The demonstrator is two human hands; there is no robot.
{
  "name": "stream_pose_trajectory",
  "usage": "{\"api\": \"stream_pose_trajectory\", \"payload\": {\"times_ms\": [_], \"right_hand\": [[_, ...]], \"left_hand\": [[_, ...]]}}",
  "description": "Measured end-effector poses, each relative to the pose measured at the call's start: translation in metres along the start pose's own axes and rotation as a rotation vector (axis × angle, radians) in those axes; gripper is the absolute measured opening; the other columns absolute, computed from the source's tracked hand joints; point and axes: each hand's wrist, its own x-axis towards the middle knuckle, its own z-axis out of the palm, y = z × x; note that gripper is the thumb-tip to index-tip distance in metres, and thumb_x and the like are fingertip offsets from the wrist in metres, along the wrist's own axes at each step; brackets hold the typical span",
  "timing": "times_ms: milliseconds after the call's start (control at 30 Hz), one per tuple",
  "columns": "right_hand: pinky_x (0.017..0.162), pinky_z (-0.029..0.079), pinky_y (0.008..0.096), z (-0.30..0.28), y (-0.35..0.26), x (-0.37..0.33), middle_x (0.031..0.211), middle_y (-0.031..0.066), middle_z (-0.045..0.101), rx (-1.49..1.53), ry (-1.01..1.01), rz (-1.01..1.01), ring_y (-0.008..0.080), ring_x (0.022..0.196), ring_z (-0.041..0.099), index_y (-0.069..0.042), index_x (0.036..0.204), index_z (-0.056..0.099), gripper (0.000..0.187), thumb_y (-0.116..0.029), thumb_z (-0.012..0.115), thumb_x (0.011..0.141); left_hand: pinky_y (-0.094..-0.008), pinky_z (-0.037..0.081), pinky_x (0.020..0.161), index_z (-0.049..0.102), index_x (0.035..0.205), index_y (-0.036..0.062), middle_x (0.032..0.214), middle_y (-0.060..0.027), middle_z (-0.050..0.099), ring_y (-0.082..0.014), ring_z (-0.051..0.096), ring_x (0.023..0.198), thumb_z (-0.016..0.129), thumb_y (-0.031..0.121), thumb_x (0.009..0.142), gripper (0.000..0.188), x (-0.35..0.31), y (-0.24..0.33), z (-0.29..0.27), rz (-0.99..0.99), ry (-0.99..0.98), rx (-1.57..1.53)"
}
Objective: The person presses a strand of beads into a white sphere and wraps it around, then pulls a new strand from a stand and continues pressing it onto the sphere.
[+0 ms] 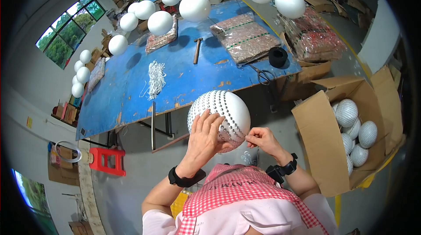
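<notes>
In front of me is a large white ball (pixel 240 111), its left and lower parts covered by curved rows of silver beads (pixel 215 100). My left hand (pixel 204 135) lies on the beaded side, fingers stretched out and the thumb near the ball's lower edge. At the lower right of the ball, my right hand (pixel 264 140) is closed in a pinch. A row of beads runs to its fingertips, and a thin bead string appears held there, mostly hidden by the fingers. On the blue table (pixel 118 99) beyond lies a bundle of silver bead strings (pixel 156 79).
Scissors (pixel 263 76), a black roll (pixel 277 57), a hammer (pixel 198 51) and a plastic-wrapped pack (pixel 245 37) lie on the table. Several plain white balls (pixel 195 8) are above and around it. An open carton (pixel 313 140) holds decorated balls; a red stool (pixel 107 161) stands left.
</notes>
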Motion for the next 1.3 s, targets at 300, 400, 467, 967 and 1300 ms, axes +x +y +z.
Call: {"api": "stream_pose_trajectory", "payload": {"times_ms": [300, 400, 467, 967, 1300], "right_hand": [[0.061, 0.051, 0.0219, 0.006, -0.011, -0.004, 0.071, 0.002, 0.065, -0.028, -0.005, -0.034, 0.007, 0.066, 0.061, -0.001, 0.083, 0.064, 0.019, -0.017, 0.065, 0.092], [0.061, 0.05, 0.0217, 0.007, -0.009, 0.0, 0.071, 0.0016, 0.065, -0.005, -0.006, -0.035, 0.0069, 0.066, 0.061, -0.001, 0.082, 0.064, 0.019, -0.017, 0.065, 0.092], [0.061, 0.05, 0.0216, 0.008, -0.008, 0.002, 0.071, 0.0013, 0.065, 0.008, 0.0, -0.037, 0.0068, 0.065, 0.061, -0.001, 0.082, 0.064, 0.02, -0.018, 0.066, 0.092], [0.053, 0.042, 0.0176, 0.018, -0.015, -0.001, 0.068, -0.0027, 0.061, 0.019, 0.071, 0.031, 0.0031, 0.059, 0.055, -0.002, 0.082, 0.064, 0.017, -0.017, 0.067, 0.091], [0.06, 0.047, 0.0192, 0.024, -0.025, -0.014, 0.071, -0.0005, 0.064, 0.055, 0.0, -0.03, 0.0053, 0.066, 0.059, -0.001, 0.086, 0.066, 0.013, -0.013, 0.066, 0.091]], "left_hand": [[-0.0534, 0.027, 0.111, 0.048, 0.132, 0.0103, 0.136, -0.0127, 0.047, -0.0374, 0.035, 0.136, 0.085, 0.028, 0.064, 0.079, -0.003, -0.007, -0.002, -0.022, -0.008, 0.032], [-0.0535, 0.026, 0.112, 0.048, 0.131, 0.0107, 0.138, -0.0131, 0.047, -0.0379, 0.034, 0.137, 0.087, 0.026, 0.062, 0.081, -0.004, -0.008, -0.003, -0.019, 0.011, 0.025], [-0.053, 0.026, 0.112, 0.048, 0.131, 0.0108, 0.138, -0.0134, 0.046, -0.0382, 0.034, 0.138, 0.086, 0.025, 0.064, 0.078, -0.004, -0.009, -0.004, -0.024, 0.017, 0.015], [-0.0525, 0.035, 0.106, 0.05, 0.133, 0.0133, 0.137, -0.0186, 0.045, -0.0427, 0.039, 0.132, 0.079, 0.027, 0.073, 0.068, 0.003, -0.02, -0.015, -0.008, 0.041, 0.011], [-0.0543, 0.028, 0.11, 0.055, 0.131, 0.0162, 0.139, -0.0133, 0.046, -0.0372, 0.037, 0.136, 0.064, 0.017, 0.085, 0.047, 0.011, -0.016, -0.01, 0.154, -0.143, 0.019]]}}
